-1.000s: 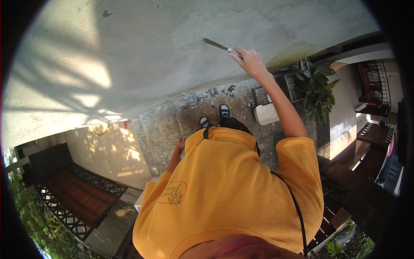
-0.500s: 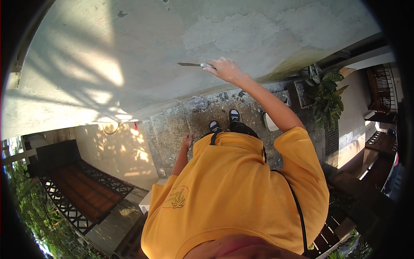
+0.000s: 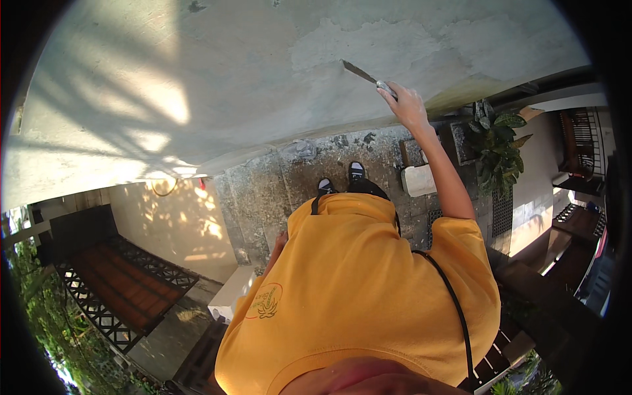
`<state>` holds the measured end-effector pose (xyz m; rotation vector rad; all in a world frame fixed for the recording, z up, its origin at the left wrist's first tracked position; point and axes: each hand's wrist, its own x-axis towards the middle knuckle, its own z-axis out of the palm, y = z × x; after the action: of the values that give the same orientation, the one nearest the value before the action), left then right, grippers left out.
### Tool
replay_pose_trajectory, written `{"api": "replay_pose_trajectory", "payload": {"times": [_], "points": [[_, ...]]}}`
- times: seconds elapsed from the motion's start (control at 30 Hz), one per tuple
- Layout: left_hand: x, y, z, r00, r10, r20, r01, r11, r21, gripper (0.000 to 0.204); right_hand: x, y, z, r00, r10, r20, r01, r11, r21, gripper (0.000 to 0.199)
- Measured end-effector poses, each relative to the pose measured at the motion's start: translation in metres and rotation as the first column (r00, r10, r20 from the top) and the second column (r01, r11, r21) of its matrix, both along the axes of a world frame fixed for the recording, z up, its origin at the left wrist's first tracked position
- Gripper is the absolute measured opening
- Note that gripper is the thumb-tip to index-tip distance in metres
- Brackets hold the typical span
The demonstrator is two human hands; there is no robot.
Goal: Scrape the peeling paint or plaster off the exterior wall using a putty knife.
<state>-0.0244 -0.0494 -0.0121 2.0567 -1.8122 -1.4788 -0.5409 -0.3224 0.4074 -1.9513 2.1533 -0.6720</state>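
Observation:
My right hand (image 3: pixel 409 108) is closed around the pale, smeared handle of a putty knife (image 3: pixel 360 72). The dark blade points up and left and lies against or just off the grey wall (image 3: pixel 250 85); which of the two I cannot tell. Lighter, uneven patches of plaster (image 3: pixel 368 46) spread over the wall beyond the blade. White residue marks my right fingers. My left hand (image 3: pixel 282 238) hangs low beside my body, partly behind the yellow shirt, and its fingers are too hidden to read.
My feet in dark sandals (image 3: pixel 356 172) stand on a stained paved strip along the wall. To the right lie a whitish block-like object (image 3: pixel 419 180), a leafy plant (image 3: pixel 498 141) and a floor grate (image 3: pixel 502 214). A brown-topped bench with lattice sides (image 3: pixel 128 289) stands left.
My right hand has moved right with the putty knife, whose blade has tilted from nearly level to pointing up-left. My left hand has drawn back closer to the shirt.

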Motion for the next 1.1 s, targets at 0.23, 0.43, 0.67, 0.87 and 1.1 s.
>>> {"api": "replay_pose_trajectory", "payload": {"times": [0.23, 0.43, 0.67, 0.87, 1.1], "points": [[-0.04, -0.117, 0.07, 0.851, 0.491, -0.187, -0.42, 0.849, 0.321, 0.035, 0.016, -0.007, -0.011, 0.999, 0.011, 0.048, -0.013, 0.999, 0.047, 0.04], [-0.056, -0.17, 0.091, 0.76, 0.522, -0.386, -0.454, 0.852, 0.259, 0.036, -0.006, 0.006, -0.001, 0.999, -0.05, 0.014, 0.05, 0.999, 0.017, 0.04], [-0.026, -0.102, 0.021, 0.82, 0.542, -0.185, -0.468, 0.82, 0.328, 0.033, 0.031, -0.013, -0.002, 0.999, 0.032, 0.041, -0.036, 0.994, 0.1, 0.041], [-0.032, -0.074, 0.055, 0.961, 0.258, -0.099, -0.236, 0.953, 0.19, 0.036, 0.037, -0.015, -0.01, 0.975, 0.068, 0.21, -0.121, 0.961, 0.25, 0.049], [-0.043, -0.077, 0.06, 0.888, 0.442, -0.131, -0.402, 0.882, 0.246, 0.038, 0.038, -0.016, -0.044, 0.737, 0.123, 0.664, -0.303, 0.939, 0.162, 0.045]]}}
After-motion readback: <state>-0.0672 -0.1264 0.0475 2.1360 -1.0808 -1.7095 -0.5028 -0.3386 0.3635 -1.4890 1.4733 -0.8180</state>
